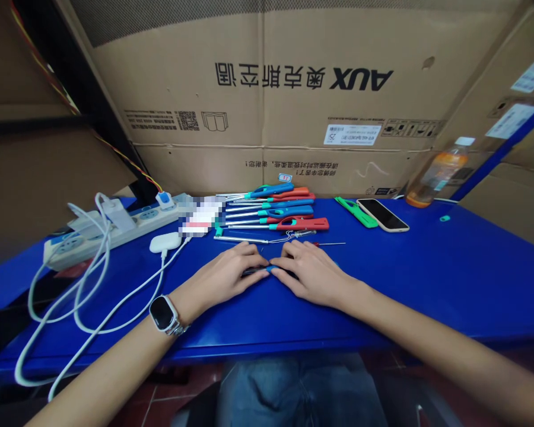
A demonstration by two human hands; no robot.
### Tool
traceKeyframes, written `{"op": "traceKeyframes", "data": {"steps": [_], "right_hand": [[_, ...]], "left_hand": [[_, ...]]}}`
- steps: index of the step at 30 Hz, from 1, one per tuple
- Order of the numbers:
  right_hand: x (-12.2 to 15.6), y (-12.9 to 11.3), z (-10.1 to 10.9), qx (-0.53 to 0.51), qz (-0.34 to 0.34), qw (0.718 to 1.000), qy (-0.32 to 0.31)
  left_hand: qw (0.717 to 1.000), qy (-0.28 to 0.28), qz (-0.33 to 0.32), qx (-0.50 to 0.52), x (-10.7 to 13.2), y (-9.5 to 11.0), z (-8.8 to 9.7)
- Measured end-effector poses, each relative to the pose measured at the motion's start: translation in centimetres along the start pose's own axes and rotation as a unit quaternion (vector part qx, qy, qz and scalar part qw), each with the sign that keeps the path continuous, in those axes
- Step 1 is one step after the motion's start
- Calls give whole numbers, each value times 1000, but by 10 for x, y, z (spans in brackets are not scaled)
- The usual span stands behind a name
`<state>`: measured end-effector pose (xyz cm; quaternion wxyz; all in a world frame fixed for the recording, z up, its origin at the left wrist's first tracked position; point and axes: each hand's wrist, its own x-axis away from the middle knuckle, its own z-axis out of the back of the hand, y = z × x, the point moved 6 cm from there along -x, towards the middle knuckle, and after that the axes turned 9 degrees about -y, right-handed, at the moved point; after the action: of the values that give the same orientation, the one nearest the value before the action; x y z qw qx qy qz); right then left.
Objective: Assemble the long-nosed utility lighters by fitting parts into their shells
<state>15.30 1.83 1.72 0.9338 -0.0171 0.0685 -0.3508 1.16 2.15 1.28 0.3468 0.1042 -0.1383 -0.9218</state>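
My left hand (234, 270) and my right hand (311, 270) meet over the near middle of the table, fingertips almost touching. Both are closed on a slim dark piece with a blue part (271, 268) between them; most of it lies hidden under the fingers, so its kind is unclear. Just beyond the fingers is a loose metal lighter tube (242, 239) with thin wires and a teal tip. To its right rests a thin screwdriver (331, 244) with a red end. Behind these, several long-nosed lighters (300, 223) in red, blue and orange form a stack, tubes pointing left.
A green lighter casing (356, 212) touches a phone (382, 214) at the right. Farther right stands an orange drink bottle (440, 172). A power strip (146, 222) with white cables and a white charger (165, 242) occupies the left. Large cardboard (293, 118) walls the back.
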Motion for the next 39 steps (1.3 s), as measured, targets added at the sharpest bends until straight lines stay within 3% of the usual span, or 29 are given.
{"op": "traceKeyframes", "data": {"steps": [12,27,34,39], "right_hand": [[0,13,-2,-201,21,978,59],[6,8,1,-184,83,969,144],[9,10,10,-192,60,961,192],[8,13,5,-191,10,973,132]], "left_hand": [[993,7,46,105,-4,-8,-6],[992,21,41,121,-5,-9,-8],[993,23,37,113,-5,-7,-6],[992,13,31,124,-5,-10,-5]]}}
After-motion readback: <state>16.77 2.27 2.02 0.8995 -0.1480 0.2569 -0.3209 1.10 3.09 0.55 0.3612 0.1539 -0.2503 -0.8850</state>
